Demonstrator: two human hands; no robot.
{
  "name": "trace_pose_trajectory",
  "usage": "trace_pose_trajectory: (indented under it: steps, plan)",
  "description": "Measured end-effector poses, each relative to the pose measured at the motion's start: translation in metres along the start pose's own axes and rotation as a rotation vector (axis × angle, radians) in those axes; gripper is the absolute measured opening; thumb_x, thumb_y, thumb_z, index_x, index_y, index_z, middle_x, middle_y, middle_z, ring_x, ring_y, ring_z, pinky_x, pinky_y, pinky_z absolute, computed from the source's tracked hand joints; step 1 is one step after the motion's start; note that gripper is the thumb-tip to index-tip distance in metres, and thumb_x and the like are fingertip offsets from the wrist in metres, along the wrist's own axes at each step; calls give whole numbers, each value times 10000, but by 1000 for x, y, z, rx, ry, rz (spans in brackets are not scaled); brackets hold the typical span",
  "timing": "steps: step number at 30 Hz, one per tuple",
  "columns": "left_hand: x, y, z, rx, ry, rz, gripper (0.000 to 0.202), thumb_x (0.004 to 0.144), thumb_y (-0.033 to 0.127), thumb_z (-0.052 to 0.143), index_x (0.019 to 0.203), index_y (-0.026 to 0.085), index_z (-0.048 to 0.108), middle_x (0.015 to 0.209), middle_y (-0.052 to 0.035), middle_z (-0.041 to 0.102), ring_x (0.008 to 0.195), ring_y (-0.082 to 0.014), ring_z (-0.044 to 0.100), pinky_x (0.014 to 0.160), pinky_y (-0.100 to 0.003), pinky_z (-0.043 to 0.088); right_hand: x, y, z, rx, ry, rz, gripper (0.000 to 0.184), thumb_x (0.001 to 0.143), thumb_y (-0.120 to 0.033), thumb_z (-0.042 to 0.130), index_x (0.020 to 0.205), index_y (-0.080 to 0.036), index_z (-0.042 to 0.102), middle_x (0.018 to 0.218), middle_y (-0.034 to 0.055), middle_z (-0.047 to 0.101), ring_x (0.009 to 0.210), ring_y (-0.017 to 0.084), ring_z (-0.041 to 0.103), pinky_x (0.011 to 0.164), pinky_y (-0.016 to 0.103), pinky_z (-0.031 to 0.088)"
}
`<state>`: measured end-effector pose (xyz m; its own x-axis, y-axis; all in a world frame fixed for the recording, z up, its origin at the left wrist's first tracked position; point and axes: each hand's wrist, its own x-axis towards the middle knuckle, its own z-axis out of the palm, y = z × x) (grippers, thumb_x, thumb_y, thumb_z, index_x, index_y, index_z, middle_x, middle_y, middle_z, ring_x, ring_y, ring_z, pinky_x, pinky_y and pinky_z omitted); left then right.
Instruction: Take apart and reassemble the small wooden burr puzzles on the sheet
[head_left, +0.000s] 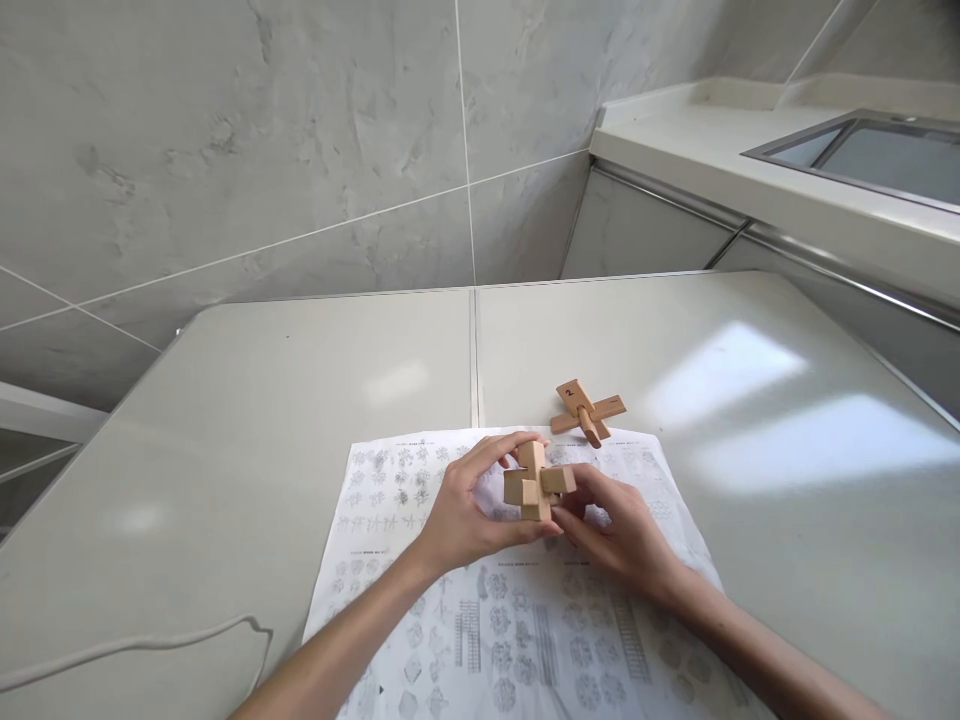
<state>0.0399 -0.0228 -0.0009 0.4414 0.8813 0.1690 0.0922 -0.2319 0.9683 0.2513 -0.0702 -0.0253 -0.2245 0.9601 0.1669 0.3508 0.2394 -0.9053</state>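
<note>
Both forearms reach in from the near edge and meet over the middle of the sheet. The left hand [469,510] curls in from the left, thumb and fingers closed on the left side of a small pale wooden interlocking-bar puzzle [537,482]. The right hand [619,530] comes in from the right, palm down, fingertips pinching the puzzle's right and lower bars. The puzzle is held between them just above the paper.

There are two wooden puzzles. The second, a darker tan wooden cross of flat sticks [586,410] with a printed numeral on one end, lies on the pale grey tabletop [247,420] just beyond the sheet's far edge. There is one white printed paper sheet [517,620], covered in rows of small grey diagrams. One thin grey cable [135,645] curves along the near left. The tabletop is smooth and glossy, with a seam down its middle; marbled grey tiles stand behind it.
</note>
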Motion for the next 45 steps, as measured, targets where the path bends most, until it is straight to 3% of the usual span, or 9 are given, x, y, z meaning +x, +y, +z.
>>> trace_pose_trajectory:
  steps: [3, 6, 11, 14, 18, 27, 35, 40, 45]
  plan:
    - [0, 0, 0, -23, -3, 7, 780, 692, 413, 999, 1396, 305, 679, 1341, -106, 722, 1215, -311, 660, 1057, -461, 528, 0, -1, -1, 111, -35, 42, 310, 1018, -275, 615, 1320, -251, 550, 793, 2, 675, 639, 177, 636, 541, 283, 485]
    - [0, 0, 0, -42, -19, 2, 794, 689, 387, 1003, 1408, 314, 674, 1351, -102, 720, 1237, -315, 657, 1077, -466, 526, 1, -3, -3, 177, -70, 21, 433, 1033, -279, 615, 1441, -272, 473, 834, 2, 679, 647, 175, 642, 543, 285, 501]
    - [-2, -1, -3, -139, -26, -137, 798, 702, 446, 989, 1423, 308, 675, 1423, -113, 682, 1276, -329, 626, 989, -418, 589, 5, -6, -5, 149, -95, 22, 127, 1089, -314, 550, 1140, -232, 632, 730, -9, 658, 579, 149, 595, 538, 274, 467]
    - [-2, -4, -5, -239, 7, -199, 835, 719, 501, 972, 1460, 289, 649, 1453, -125, 666, 1325, -329, 602, 1064, -427, 557, 6, -7, -5, 128, -86, 72, 246, 1119, -339, 501, 957, -220, 643, 676, -10, 630, 569, 145, 577, 553, 276, 451]
    - [3, -6, -6, -367, 84, -201, 862, 712, 544, 968, 1459, 253, 650, 1453, -142, 674, 1387, -340, 585, 1220, -487, 429, 6, -9, -6, 117, -69, 96, 276, 1115, -380, 513, 950, -214, 659, 706, 4, 630, 603, 159, 594, 556, 279, 441]
    - [6, -4, -8, -404, 162, -226, 817, 766, 539, 936, 1452, 231, 617, 1505, -167, 640, 1391, -343, 602, 1227, -509, 421, 9, -7, -4, 37, -61, 97, 251, 1103, -355, 518, 932, -230, 654, 714, 1, 652, 595, 160, 589, 563, 286, 450]
    - [5, 13, -32, 54, 172, -210, 673, 802, 462, 915, 1382, 278, 626, 1400, -100, 703, 1333, -309, 608, 1147, -468, 454, 10, -6, -3, -52, -82, -27, 98, 1048, -241, 578, 984, -231, 650, 778, 2, 661, 610, 139, 587, 560, 265, 454]
    - [-21, 25, -46, 485, 270, -329, 641, 774, 520, 902, 1319, 319, 631, 1392, -53, 674, 1199, -310, 646, 1044, -484, 531, 7, -4, -1, -117, -151, -156, 57, 1039, -255, 603, 1032, -219, 647, 962, 32, 681, 568, 93, 565, 536, 254, 443]
    - [-50, 20, -41, 668, 252, -272, 549, 835, 486, 863, 1303, 343, 615, 1427, -44, 619, 1348, -305, 584, 1137, -497, 509, 6, -3, -2, -270, -184, -263, 46, 1024, -262, 626, 1042, -222, 643, 984, 32, 693, 581, 105, 567, 549, 271, 416]
